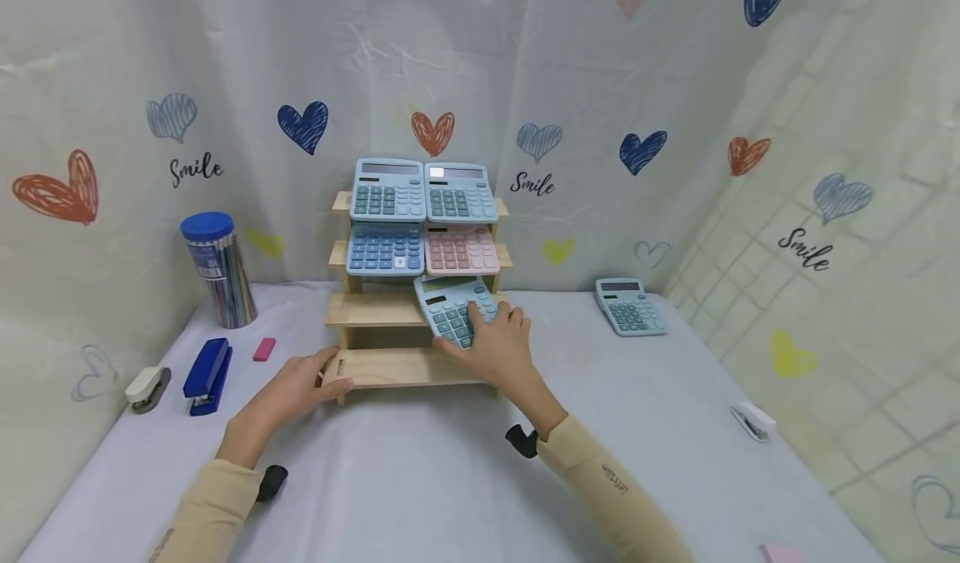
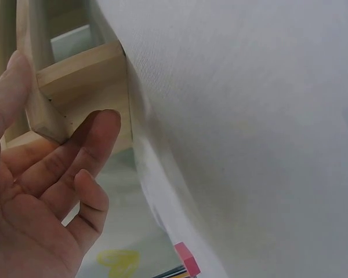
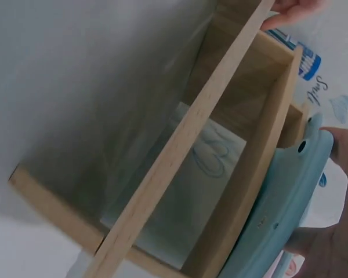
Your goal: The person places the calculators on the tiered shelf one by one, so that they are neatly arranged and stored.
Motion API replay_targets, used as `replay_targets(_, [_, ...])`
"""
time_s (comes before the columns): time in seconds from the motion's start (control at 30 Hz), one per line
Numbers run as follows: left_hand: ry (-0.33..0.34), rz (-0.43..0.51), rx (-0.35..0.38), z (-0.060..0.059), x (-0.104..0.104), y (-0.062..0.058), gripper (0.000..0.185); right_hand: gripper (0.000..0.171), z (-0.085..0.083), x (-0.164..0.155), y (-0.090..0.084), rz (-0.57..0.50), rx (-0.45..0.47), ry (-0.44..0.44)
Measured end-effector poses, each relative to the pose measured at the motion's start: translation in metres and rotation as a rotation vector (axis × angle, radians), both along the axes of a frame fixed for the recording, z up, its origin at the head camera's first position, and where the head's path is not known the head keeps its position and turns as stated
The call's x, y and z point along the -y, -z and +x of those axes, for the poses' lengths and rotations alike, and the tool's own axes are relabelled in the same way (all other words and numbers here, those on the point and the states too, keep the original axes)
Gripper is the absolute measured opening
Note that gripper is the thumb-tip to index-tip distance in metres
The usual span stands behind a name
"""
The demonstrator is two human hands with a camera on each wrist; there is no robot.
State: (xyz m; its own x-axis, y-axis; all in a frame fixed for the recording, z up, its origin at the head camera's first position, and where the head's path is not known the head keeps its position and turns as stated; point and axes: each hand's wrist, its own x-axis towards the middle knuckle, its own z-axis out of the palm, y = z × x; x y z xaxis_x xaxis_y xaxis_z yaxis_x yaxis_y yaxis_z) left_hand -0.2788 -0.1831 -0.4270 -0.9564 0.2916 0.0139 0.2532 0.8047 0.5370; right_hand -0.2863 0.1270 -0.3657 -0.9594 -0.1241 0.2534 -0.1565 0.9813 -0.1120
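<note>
Everywhere, heart-printed curtains (image 1: 600,88) around a pale grey tabletop (image 1: 450,480).

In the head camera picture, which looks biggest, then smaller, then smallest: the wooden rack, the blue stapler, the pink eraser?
1. The wooden rack looks by far the biggest.
2. The blue stapler comes next.
3. The pink eraser looks smallest.
All three sit about equally far from the camera, so the order is safe.

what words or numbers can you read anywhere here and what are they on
"Smile" – printed several times on the heart-patterned backdrop cloth.
Sleeve print on the right forearm: too small to read.
Label on the blue-lidded pencil tub: blurred.
Keys on the calculators, such as the one under the right hand: too small to read.
</note>
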Motion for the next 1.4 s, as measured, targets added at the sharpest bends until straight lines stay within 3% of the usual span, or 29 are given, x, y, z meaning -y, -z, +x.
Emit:
replay_targets(0.3, [0.007,-0.008,-0.018,0.000,0.001,0.000,0.079,0.098,-0.006,0.036,0.004,-0.037,0.057,-0.042])
replay_targets(0.57, [0.000,-0.015,-0.009,0.000,0.002,0.000,0.078,0.091,-0.013,0.064,0.006,0.057,0.016,-0.107])
replay_targets(0.87, [0.012,-0.014,-0.017,-0.001,0.002,0.002,0.078,0.089,-0.024,0.086,0.009,0.032,-0.001,-0.140])
replay_targets(1.2, [0.015,0.002,-0.041,0.001,0.001,0.003,0.074,0.088,-0.028,0.089,0.011,0.012,0.002,-0.165])
replay_targets(1.4, [-0.009,-0.005,-0.013,-0.001,0.000,0.003,0.077,0.081,-0.024,0.059,0.014,-0.085,0.019,-0.208])
